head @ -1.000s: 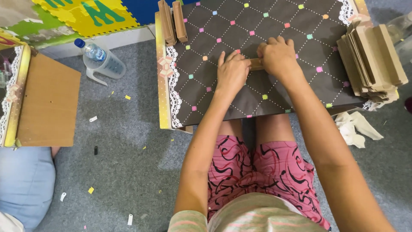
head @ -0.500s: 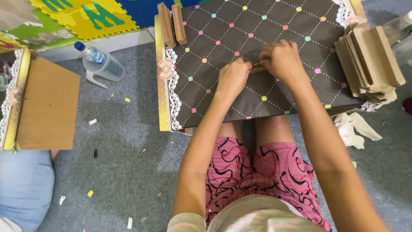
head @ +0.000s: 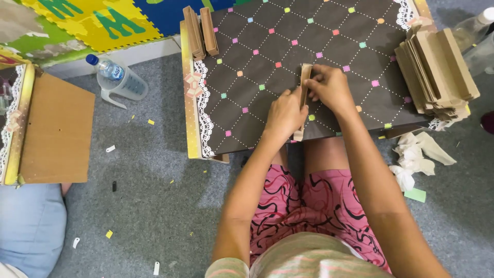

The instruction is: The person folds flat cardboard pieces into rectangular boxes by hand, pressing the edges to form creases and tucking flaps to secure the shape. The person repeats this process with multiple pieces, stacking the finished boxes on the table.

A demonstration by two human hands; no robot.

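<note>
A folded brown cardboard piece [head: 304, 77] stands on edge, running front to back on the dark board [head: 257, 56] with its dotted diamond pattern and coloured squares. My left hand [head: 284, 114] grips its near part. My right hand [head: 329, 88] pinches its far part from the right side. The board lies across my lap, edged with white lace on the left. A stack of similar flat cardboard pieces [head: 437, 72] rests on the board's right end. Two folded pieces [head: 200, 32] sit at its far left corner.
A clear jug holding a blue-capped water bottle [head: 118, 78] stands on the grey carpet at left. Another board with a brown underside [head: 54, 128] lies further left. Crumpled white paper [head: 419, 157] lies at right. Coloured foam mats [head: 92, 20] lie at the back. Paper scraps dot the carpet.
The cardboard piece lay flat under both hands before. Now it is raised on edge and turned lengthwise, with both hands holding it.
</note>
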